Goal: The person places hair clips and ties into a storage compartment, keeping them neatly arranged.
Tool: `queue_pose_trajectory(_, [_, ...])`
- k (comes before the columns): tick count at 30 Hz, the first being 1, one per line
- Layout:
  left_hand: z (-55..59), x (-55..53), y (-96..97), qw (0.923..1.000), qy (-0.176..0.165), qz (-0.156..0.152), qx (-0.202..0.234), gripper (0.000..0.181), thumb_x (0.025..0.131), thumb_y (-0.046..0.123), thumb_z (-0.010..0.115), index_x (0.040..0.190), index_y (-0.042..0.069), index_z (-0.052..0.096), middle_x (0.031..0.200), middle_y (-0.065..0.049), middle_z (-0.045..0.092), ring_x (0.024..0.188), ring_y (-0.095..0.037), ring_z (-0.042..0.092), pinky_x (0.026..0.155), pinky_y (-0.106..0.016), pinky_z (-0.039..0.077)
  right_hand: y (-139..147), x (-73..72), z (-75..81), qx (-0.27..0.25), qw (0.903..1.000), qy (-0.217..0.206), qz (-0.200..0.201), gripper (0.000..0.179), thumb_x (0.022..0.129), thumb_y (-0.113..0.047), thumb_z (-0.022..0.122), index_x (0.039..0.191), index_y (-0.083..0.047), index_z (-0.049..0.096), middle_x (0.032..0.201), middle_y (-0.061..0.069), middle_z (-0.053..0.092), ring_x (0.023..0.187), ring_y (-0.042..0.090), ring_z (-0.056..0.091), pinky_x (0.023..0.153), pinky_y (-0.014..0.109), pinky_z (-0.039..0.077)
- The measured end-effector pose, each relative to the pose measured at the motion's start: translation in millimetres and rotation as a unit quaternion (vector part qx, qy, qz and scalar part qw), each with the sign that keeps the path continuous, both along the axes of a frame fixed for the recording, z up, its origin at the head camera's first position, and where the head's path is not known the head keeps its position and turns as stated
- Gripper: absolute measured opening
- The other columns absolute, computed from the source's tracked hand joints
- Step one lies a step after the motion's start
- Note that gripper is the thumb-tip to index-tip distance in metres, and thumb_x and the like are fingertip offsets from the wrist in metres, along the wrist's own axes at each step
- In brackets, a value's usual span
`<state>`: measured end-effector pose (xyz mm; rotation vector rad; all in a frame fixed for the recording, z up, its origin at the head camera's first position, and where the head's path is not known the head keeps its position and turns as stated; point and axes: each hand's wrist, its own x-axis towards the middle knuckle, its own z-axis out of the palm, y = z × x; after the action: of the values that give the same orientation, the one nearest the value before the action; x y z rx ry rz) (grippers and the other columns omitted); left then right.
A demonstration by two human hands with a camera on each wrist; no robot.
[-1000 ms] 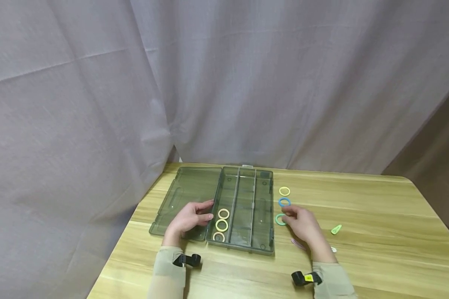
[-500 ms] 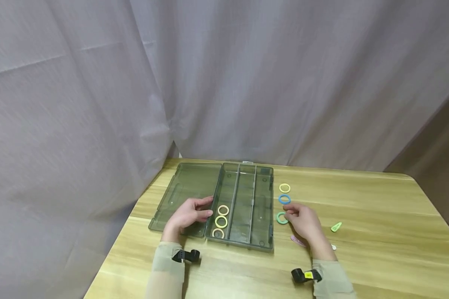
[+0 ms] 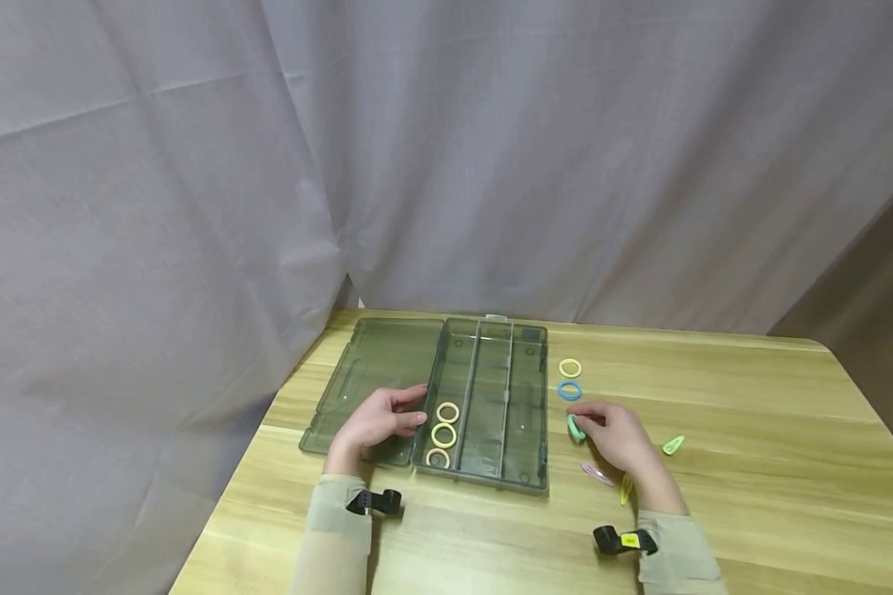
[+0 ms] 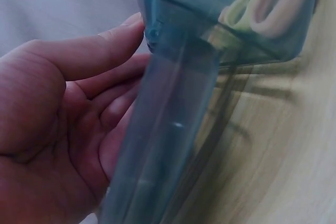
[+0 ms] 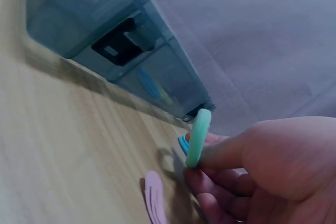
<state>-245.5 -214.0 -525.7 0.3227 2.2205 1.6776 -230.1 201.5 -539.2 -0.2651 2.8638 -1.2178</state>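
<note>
A mint-green hair tie (image 3: 576, 428) is pinched between thumb and fingertips of my right hand (image 3: 619, 435); the right wrist view shows the hair tie (image 5: 198, 138) standing on edge above the table. Beyond it lie a blue hair tie (image 3: 569, 390) and a yellow hair tie (image 3: 570, 368). My left hand (image 3: 375, 423) rests over the lid, its thumb and fingers against the hinge side of the grey translucent box (image 3: 484, 479). In the left wrist view the thumb tip touches the box wall (image 4: 152, 30). Several pale hair ties (image 3: 443, 435) lie in the left compartment.
The open lid (image 3: 387, 351) lies flat left of the box. Near the right forearm are a pink snap hair clip (image 3: 598, 474), a yellow clip (image 3: 626, 489) and a green clip (image 3: 673, 445). A grey curtain (image 3: 491, 165) hangs behind the wooden table (image 3: 752, 397).
The mint-green hair tie lay flat on the table under my right fingertips; now it is lifted and tilted on edge in their pinch. The left hand stays by the box.
</note>
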Motion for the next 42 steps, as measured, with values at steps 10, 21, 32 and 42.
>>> queue_pose_trajectory(10, [5.6, 2.2, 1.4, 0.9999, 0.005, -0.004, -0.012, 0.06, 0.103, 0.008, 0.072, 0.157, -0.002, 0.05, 0.165, -0.02, 0.044, 0.111, -0.034, 0.074, 0.089, -0.039, 0.066, -12, -0.2, 13.9, -0.007, 0.9991, 0.04, 0.014, 0.019, 0.105, -0.014, 0.069, 0.118, -0.005, 0.08, 0.109, 0.009, 0.079, 0.099, 0.026, 0.071, 0.09, 0.047, 0.057])
queue_pose_trajectory(21, [6.6, 1.9, 1.6, 0.9997, 0.007, -0.007, -0.022, 0.06, 0.103, 0.008, 0.071, 0.158, -0.001, 0.049, 0.165, -0.019, 0.044, 0.106, -0.032, 0.076, 0.088, -0.038, 0.066, -15, -12.2, 31.2, 0.002, 0.9974, 0.053, 0.05, 0.019, 0.104, -0.011, 0.071, 0.119, -0.003, 0.078, 0.104, 0.008, 0.079, 0.089, 0.018, 0.068, 0.08, 0.036, 0.056])
queue_pose_trajectory(32, [0.4, 4.5, -4.9, 0.9977, 0.027, -0.043, -0.044, 0.065, 0.101, 0.009, 0.074, 0.159, -0.002, 0.046, 0.17, -0.016, 0.037, 0.113, -0.032, 0.074, 0.096, -0.036, 0.063, -30, -24.4, 55.9, 0.024, 0.9898, 0.074, 0.12, 0.015, 0.102, -0.01, 0.072, 0.114, -0.005, 0.08, 0.102, 0.002, 0.078, 0.091, 0.018, 0.07, 0.082, 0.041, 0.058])
queue_pose_trajectory(42, [5.4, 2.0, -3.3, 0.9974, 0.031, -0.049, -0.043, 0.065, 0.101, 0.008, 0.073, 0.16, -0.001, 0.046, 0.17, -0.017, 0.036, 0.111, -0.034, 0.074, 0.095, -0.037, 0.063, -65, -47.0, 63.4, 0.004, 0.9799, 0.074, 0.185, 0.013, 0.101, -0.009, 0.075, 0.111, -0.006, 0.082, 0.104, 0.001, 0.079, 0.094, 0.016, 0.072, 0.085, 0.04, 0.06])
